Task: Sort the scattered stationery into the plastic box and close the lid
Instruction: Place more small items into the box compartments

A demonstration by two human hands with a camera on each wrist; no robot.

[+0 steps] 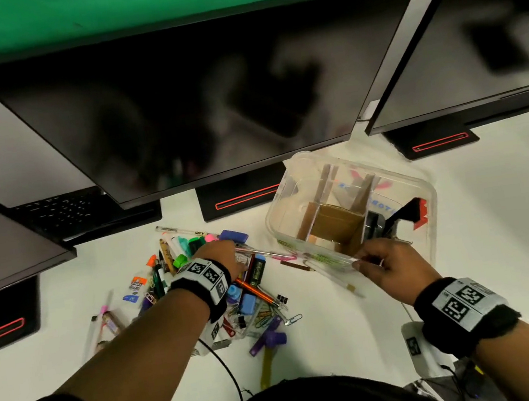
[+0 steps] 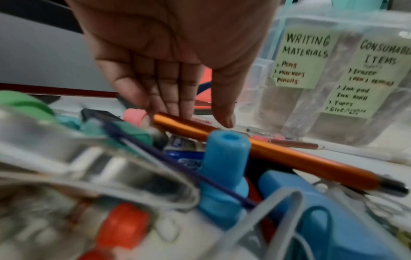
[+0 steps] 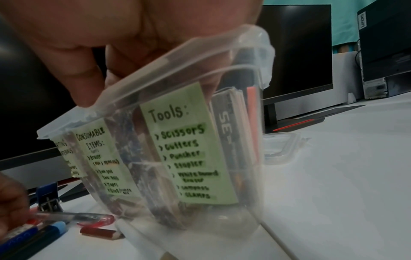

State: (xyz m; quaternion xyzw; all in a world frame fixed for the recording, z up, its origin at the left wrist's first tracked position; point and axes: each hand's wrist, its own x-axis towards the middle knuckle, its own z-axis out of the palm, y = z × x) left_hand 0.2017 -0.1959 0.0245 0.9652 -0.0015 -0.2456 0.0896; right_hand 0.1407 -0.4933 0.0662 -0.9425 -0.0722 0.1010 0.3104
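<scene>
My right hand (image 1: 389, 266) grips the plastic box (image 1: 295, 209) by its near rim, tilting it. Left hand (image 2: 169, 58) w/ fingers straight and together, tips touching an orange pen (image 2: 286, 156) atop the stationery pile (image 1: 199, 277) under it.

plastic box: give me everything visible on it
The plastic box is clear, rounded-cornered, lidless and tilted on the white desk, right of the stationery pile. Brown cardboard dividers split it into compartments; one holds dark tools with a red part. Green handwritten labels on its front wall read Writing Materials, Consumable Items, Tools. The right hand grips its near rim.
</scene>
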